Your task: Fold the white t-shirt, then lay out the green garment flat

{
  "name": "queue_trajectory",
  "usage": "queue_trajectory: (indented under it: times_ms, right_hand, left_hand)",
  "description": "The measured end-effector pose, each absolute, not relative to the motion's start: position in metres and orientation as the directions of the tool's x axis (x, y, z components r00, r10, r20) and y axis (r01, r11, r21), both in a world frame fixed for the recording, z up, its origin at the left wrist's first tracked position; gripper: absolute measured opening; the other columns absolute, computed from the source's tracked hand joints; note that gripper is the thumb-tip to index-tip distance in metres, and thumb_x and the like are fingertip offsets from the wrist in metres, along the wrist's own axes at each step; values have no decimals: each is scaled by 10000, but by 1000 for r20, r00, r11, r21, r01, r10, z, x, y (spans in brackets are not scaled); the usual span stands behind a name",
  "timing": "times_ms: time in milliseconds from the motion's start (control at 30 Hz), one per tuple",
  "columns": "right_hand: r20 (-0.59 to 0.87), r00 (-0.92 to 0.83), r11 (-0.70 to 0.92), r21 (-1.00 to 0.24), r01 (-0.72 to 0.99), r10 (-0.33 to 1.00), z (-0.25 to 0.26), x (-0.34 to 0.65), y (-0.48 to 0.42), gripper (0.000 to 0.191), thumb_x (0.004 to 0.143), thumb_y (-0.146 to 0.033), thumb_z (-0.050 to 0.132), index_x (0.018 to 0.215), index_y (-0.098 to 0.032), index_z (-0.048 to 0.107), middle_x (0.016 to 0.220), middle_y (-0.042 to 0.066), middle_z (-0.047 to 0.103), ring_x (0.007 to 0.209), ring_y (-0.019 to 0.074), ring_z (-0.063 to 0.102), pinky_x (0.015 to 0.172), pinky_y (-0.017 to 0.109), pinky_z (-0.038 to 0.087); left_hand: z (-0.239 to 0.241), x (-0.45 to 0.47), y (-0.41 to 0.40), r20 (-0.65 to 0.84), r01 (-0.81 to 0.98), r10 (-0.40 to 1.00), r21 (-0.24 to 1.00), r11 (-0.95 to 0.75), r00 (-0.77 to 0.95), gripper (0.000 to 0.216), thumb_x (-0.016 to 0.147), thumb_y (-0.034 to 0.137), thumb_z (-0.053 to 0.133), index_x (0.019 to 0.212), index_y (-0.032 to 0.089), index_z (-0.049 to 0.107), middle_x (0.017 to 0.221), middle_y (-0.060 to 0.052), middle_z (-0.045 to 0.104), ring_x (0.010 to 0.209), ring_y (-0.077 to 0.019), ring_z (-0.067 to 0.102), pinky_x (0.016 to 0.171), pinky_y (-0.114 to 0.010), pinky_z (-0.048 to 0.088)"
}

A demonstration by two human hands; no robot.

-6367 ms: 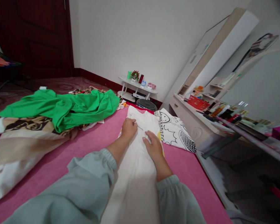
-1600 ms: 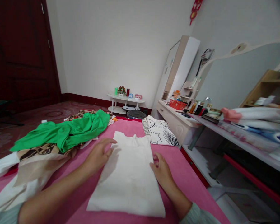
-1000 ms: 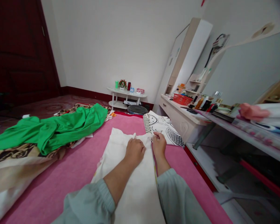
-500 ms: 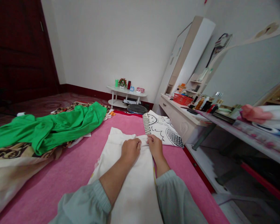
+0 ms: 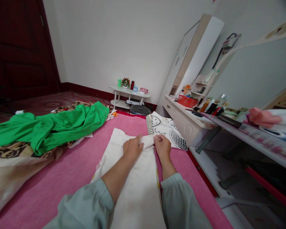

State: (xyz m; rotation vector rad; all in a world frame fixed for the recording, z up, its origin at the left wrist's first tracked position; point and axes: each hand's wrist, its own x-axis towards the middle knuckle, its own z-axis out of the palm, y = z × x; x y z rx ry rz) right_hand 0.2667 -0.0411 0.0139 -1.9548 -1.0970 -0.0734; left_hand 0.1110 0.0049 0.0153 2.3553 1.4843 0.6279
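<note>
A folded white garment [image 5: 131, 178] lies lengthwise on the pink bed cover [image 5: 69, 178] in front of me. My left hand [image 5: 132, 148] rests near the garment's far end, fingers curled and pinching the white cloth. My right hand [image 5: 162, 146] sits at the far right corner of the garment, its thumb and fingers pinched on the edge. Both forearms in pale green sleeves reach over the garment. Just beyond my right hand lies a folded white cloth with black cartoon print [image 5: 166, 128].
A green garment [image 5: 52, 127] lies heaped over brown-patterned fabric [image 5: 11, 152] at the left. A white dresser [image 5: 183, 119] with bottles and a red basket [image 5: 187, 101] stands on the right, past the bed edge. A small white side table [image 5: 130, 93] stands by the far wall.
Over the last second both hands have stayed at the garment's far end; they have shifted slightly apart, the right hand pulling the corner a little to the right. Earlier they lay flat beside the garment.
</note>
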Motion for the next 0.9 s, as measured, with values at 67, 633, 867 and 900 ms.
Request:
queue_trajectory:
  times_ms: [67, 633, 867, 900]
  right_hand:
    - [455, 617, -132, -727, 673, 642, 11, 269, -39, 246, 766, -389, 543, 839, -214, 700, 679, 20, 702, 622, 191, 631, 572, 260, 450]
    - [479, 662, 118, -850, 513, 576, 4, 274, -27, 293, 719, -258, 547, 950, -122, 665, 960, 130, 710, 867, 222, 665, 830, 365, 514]
    - [531, 315, -31, -475, 879, 786, 1, 262, -37, 240, 746, -130, 557, 907, -215, 715, 1046, 89, 708, 1028, 240, 610, 942, 390, 433]
    - [556, 314, -74, -411, 909, 770, 2, 260, -38, 276, 738, -109, 561, 945, -211, 712, 1110, 104, 688, 1085, 257, 582, 975, 409, 405]
  left_hand:
    - [16, 111, 6, 193, 778, 906, 465, -422, 376, 450, 833, 402, 553, 1277, 327, 550, 971, -53, 722, 944, -240, 651, 768, -315, 450]
    - [3, 110, 6, 325, 604, 883, 644, -470, 339, 384, 814, 164, 522, 1196, 189, 546, 1157, -82, 652, 1056, -214, 602, 910, -317, 438]
    - [-2, 109, 13, 469, 402, 836, 734, -548, 285, 367, 804, 86, 486, 1147, 162, 593, 1220, -97, 603, 1189, -204, 521, 1042, -345, 393]
    - [-2, 107, 15, 475, 362, 845, 764, -535, 245, 366, 806, 80, 477, 1141, 162, 598, 1227, -100, 597, 1193, -202, 520, 1031, -343, 407]
